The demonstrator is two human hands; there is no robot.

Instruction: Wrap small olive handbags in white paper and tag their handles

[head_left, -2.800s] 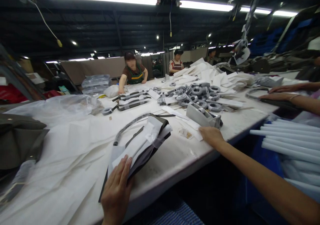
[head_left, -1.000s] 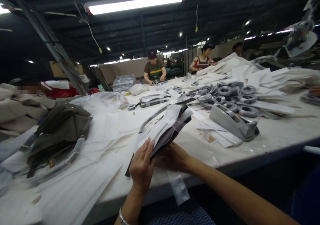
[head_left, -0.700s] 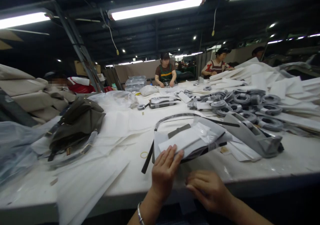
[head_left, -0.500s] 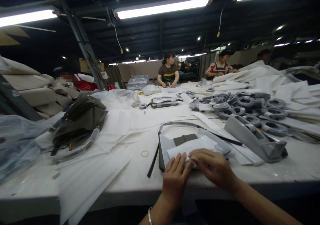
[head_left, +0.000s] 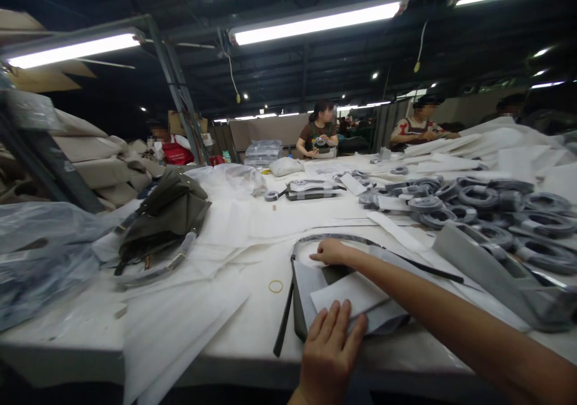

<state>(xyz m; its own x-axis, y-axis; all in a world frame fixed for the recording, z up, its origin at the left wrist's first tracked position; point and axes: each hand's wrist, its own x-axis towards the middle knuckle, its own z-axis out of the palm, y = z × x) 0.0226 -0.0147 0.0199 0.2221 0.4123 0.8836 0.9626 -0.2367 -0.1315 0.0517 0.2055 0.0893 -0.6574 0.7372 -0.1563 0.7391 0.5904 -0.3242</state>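
Observation:
My left hand [head_left: 331, 348] lies with its fingers spread on a folded white sheet [head_left: 349, 292], on the near side of a dark bag [head_left: 299, 315]. Above the bag's far part reaches my right hand [head_left: 332, 253], its fingers curled, with a fingertip pointing left; whether it pinches anything is too small to tell. Grey-white wrapping lies over much of the bag. A dark strap [head_left: 285, 321] curves around the bag's far side, one end hanging down at the left. Left of the strap is a yellow rubber band [head_left: 275, 286] on the table.
Coiled grey straps [head_left: 478, 196] pile up at the right, beside a grey holder [head_left: 487, 273]. A dark bag [head_left: 164, 219] and white sheets [head_left: 180, 327] lie at the left. Clear plastic [head_left: 40, 261] covers the far left. Several people are across the table.
My right hand has left the white sheet and reached across to the bag's far side. My left hand stays on the sheet. The whole view has shifted a little.

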